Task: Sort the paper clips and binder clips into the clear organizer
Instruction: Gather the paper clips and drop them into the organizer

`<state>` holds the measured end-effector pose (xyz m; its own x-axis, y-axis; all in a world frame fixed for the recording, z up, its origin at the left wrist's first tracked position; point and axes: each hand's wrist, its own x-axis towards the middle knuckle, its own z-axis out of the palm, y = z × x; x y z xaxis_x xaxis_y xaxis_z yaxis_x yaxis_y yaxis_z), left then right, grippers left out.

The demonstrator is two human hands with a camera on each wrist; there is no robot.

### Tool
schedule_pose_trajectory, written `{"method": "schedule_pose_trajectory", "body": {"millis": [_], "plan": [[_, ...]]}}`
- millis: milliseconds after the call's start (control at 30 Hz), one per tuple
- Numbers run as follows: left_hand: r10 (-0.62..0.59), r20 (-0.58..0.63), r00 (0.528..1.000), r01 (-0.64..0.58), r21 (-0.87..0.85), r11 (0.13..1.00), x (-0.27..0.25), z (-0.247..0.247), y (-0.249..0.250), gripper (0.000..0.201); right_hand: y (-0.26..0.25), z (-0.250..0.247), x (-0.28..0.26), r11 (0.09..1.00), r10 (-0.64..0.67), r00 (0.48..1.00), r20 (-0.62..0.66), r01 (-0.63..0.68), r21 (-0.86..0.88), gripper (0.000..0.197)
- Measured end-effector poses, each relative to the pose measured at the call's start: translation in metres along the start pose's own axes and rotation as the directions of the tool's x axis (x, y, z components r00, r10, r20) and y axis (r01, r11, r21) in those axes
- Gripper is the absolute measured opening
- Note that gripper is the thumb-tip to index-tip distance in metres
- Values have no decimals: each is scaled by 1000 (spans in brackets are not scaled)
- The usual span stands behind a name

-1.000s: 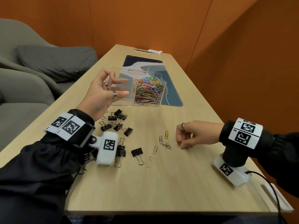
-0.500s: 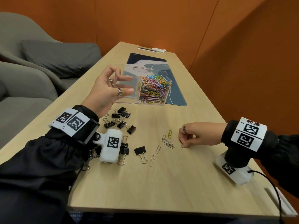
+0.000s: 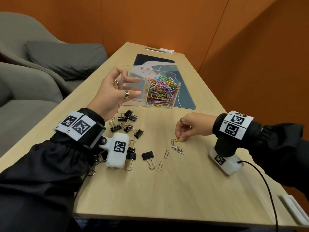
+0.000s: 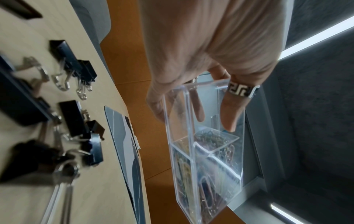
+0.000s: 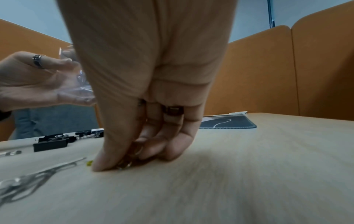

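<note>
On the wooden table (image 3: 184,190), loose paper clips (image 3: 175,147) lie near the organizer (image 3: 150,91), gripped aloft by the left hand (image 3: 112,96). The yellow clip (image 3: 177,139), pinched by the right hand (image 3: 192,127), is best lifted clear before being dropped in.

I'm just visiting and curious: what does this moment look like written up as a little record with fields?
Setting: wooden table with a blue desk mat
Left hand: holds the clear organizer lifted and tilted
Organizer contents: colourful paper clips in its right compartment; left compartment looks empty
Right hand: fingertips pinching at a yellow paper clip on the table
Still loose: black binder clips and a few silver paper clips
</note>
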<state>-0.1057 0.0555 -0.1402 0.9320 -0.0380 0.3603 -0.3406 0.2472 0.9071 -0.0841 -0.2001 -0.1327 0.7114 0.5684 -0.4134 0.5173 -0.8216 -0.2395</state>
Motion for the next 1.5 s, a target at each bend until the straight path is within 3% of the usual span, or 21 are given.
{"method": "schedule_pose_trajectory", "body": {"millis": [333,567,633,700,767,833,900,967,1100,1167,1333,1500], "plan": [[2,-1,1000,-2,-12,1000,-1,2,1,46,2,3,-3,998,55,992,113,-50,-49,9],[0,2,1000,0,-16,1000,-1,2,2,45,5,6,-13,997,55,992,117,-47,-67,9],[1,0,1000,-1,-14,1000,-1,3,2,45,4,-2,-17,995,40,997,73,-33,-94,12],[2,-1,1000,-2,-13,1000,-1,3,3,45,0,-22,-24,995,-13,998,-63,6,-103,21],[3,-1,1000,-3,-14,1000,-1,3,3,44,-9,-51,-33,996,-71,961,-268,54,-67,19],[1,7,1000,0,-12,1000,-1,3,2,44,-21,-79,-40,992,-121,879,-461,99,-72,11],[0,17,1000,0,-9,1000,-1,4,2,45,-32,-96,-36,984,-177,800,-574,125,-129,11],[-1,25,1000,1,-10,1000,-1,4,1,45,-44,-103,-24,976,-211,757,-619,130,-174,10],[-3,30,1000,4,-25,1000,-2,5,3,43,-54,-101,5,969,-183,781,-597,43,-242,14],[-5,26,1000,6,-34,999,-3,5,4,42,-56,-98,11,970,-191,760,-621,48,-238,13],[-7,18,1000,8,-29,1000,-2,6,2,44,-56,-97,14,976,-217,664,-716,132,-174,14],[1,0,1000,-1,-25,1000,0,3,1,45,-55,-87,8,972,-233,524,-820,153,-178,26]]}}
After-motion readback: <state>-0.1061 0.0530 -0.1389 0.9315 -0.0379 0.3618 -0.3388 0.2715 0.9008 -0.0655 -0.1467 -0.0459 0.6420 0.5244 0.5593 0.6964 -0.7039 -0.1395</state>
